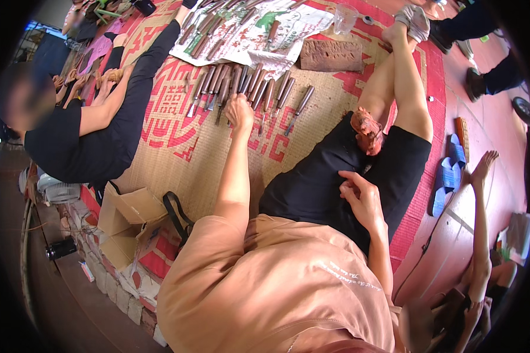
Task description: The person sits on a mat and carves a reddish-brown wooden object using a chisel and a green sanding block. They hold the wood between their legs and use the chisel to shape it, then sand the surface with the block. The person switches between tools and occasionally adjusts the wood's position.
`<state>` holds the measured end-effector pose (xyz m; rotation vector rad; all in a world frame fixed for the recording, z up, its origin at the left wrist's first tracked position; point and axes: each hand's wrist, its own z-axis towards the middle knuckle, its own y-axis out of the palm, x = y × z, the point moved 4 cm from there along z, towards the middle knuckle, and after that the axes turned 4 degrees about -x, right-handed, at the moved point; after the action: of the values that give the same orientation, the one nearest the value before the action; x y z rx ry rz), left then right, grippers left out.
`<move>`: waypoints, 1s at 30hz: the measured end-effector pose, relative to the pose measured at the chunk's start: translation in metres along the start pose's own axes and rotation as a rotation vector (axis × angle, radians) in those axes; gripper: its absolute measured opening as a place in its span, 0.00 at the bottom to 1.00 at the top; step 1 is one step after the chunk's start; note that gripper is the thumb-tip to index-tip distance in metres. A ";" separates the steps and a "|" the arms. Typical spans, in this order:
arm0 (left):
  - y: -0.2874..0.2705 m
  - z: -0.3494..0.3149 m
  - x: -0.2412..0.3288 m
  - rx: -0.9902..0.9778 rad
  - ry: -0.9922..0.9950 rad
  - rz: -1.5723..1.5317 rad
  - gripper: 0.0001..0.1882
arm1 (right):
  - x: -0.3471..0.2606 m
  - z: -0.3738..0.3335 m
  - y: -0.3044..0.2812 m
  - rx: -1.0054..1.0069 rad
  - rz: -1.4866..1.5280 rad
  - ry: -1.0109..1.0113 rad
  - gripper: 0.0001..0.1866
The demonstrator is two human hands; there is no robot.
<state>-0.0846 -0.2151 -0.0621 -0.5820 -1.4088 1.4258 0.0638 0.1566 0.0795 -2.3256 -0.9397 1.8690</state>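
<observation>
Out in front, my left hand (239, 112) reaches down to a row of wood-carving chisels (268, 94) lying on the woven mat. Its fingers are bent and closed at one chisel's handle, though the hand hides part of the grip. Over my lap, my right hand (362, 197) is loosely curved, its fingers apart and nothing in them. A reddish-brown carved wooden figure (368, 132) rests between my thighs near the knees, apart from both hands. More chisels (203, 41) lie on a printed white sheet (294, 23) beyond the row.
A brown wooden block (331, 55) and a clear plastic cup (345, 19) stand by the sheet. An open cardboard box (126, 220) sits at my left. Another person (82, 126) sits on the left. Blue slippers (447, 176) lie on the right, near another person's raised arm (482, 235).
</observation>
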 end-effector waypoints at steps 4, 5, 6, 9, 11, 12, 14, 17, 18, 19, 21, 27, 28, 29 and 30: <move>0.001 -0.013 -0.004 0.198 0.156 -0.126 0.07 | 0.002 0.000 -0.001 0.015 -0.057 -0.048 0.16; -0.007 -0.022 0.013 0.295 0.222 -0.151 0.06 | 0.004 0.000 -0.004 0.022 -0.069 -0.056 0.14; -0.013 -0.028 0.033 0.126 0.210 -0.286 0.07 | 0.011 0.002 -0.004 0.038 -0.044 -0.044 0.16; -0.020 -0.062 0.086 -0.008 0.469 -0.201 0.07 | 0.017 0.014 0.000 0.006 -0.080 -0.067 0.17; -0.007 -0.078 0.092 -0.080 0.498 -0.158 0.07 | 0.007 0.019 0.002 -0.044 -0.144 -0.141 0.17; 0.002 -0.080 0.099 -0.093 0.481 -0.154 0.07 | 0.003 0.015 -0.003 -0.058 -0.147 -0.136 0.18; 0.019 -0.079 0.101 -0.118 0.400 -0.132 0.08 | -0.004 0.013 -0.006 -0.131 -0.201 -0.151 0.19; 0.021 -0.072 0.095 -0.339 0.210 -0.319 0.08 | -0.011 0.015 -0.008 -0.239 -0.219 -0.163 0.20; 0.026 -0.069 0.087 -0.429 0.120 -0.405 0.07 | -0.013 0.016 -0.006 -0.278 -0.211 -0.166 0.20; 0.030 -0.070 0.076 -0.525 0.036 -0.613 0.05 | -0.015 0.018 -0.004 -0.276 -0.176 -0.199 0.20; 0.034 -0.071 0.058 -0.710 -0.141 -1.030 0.03 | -0.018 0.021 -0.001 -0.273 -0.108 -0.265 0.20; -0.118 -0.098 0.127 -0.772 0.443 -1.212 0.04 | -0.048 0.015 -0.015 -0.171 0.335 -0.284 0.25; -0.131 -0.102 0.139 -0.790 0.596 -1.113 0.05 | -0.062 0.013 -0.018 -0.151 0.350 -0.410 0.25; -0.147 -0.108 0.148 -0.823 0.709 -0.984 0.06 | -0.072 0.014 -0.023 -0.151 0.407 -0.524 0.25; -0.160 -0.113 0.153 -0.797 0.837 -0.934 0.07 | -0.075 0.013 -0.022 -0.180 0.221 -0.628 0.24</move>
<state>0.0065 -0.0606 0.1104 -0.7349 -1.2087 -0.1806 0.0342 0.1362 0.1499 -2.0126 -0.9417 2.8046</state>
